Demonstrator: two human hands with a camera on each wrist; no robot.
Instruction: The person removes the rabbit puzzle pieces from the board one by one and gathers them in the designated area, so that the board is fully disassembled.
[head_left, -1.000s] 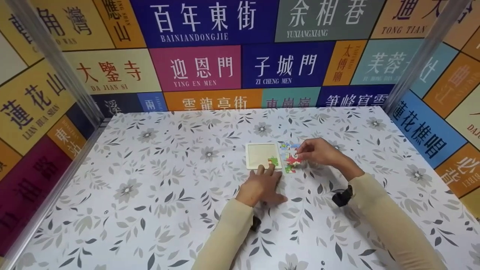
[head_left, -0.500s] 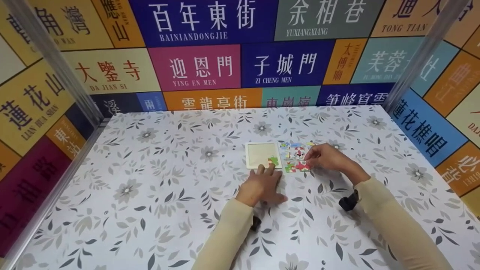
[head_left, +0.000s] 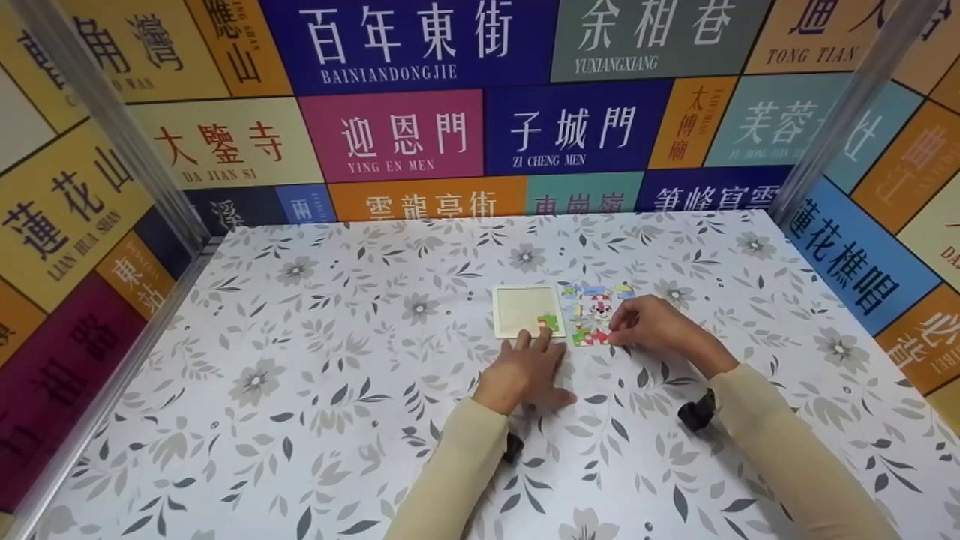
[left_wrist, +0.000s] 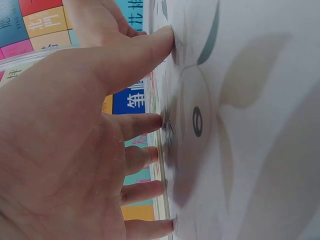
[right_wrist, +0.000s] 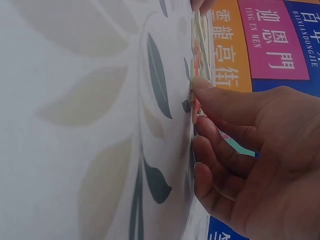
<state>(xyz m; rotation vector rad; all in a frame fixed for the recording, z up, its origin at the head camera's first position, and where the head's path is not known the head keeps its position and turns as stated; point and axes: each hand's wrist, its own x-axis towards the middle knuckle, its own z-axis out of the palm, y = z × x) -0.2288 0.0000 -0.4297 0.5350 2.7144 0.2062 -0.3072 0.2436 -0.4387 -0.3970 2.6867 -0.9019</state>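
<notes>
A shallow square puzzle tray point(head_left: 517, 307) lies mid-table, with a green and red piece point(head_left: 547, 321) in its lower right corner. My left hand point(head_left: 521, 375) rests with spread fingers at the tray's near edge, fingertips on that edge. Right beside the tray, several colourful jigsaw pieces point(head_left: 589, 309) lie close together, forming much of a cartoon picture. At their lower right corner, my right hand point(head_left: 654, 324) pinches a red puzzle piece point(right_wrist: 196, 116) between thumb and forefinger, low at the tabletop. In the right wrist view its other fingers are curled.
A white cloth with grey flowers and leaves covers the table point(head_left: 300, 442). Behind it stands a wall of coloured panels point(head_left: 405, 135) with Chinese lettering. Clear posts point(head_left: 124, 127) rise at the table's back corners. Both wrists carry a small black camera point(head_left: 697, 411).
My right hand has moved right and toward me, from over the middle of the pieces to their lower right corner, uncovering more of the picture. The left hand has stayed at the tray.
</notes>
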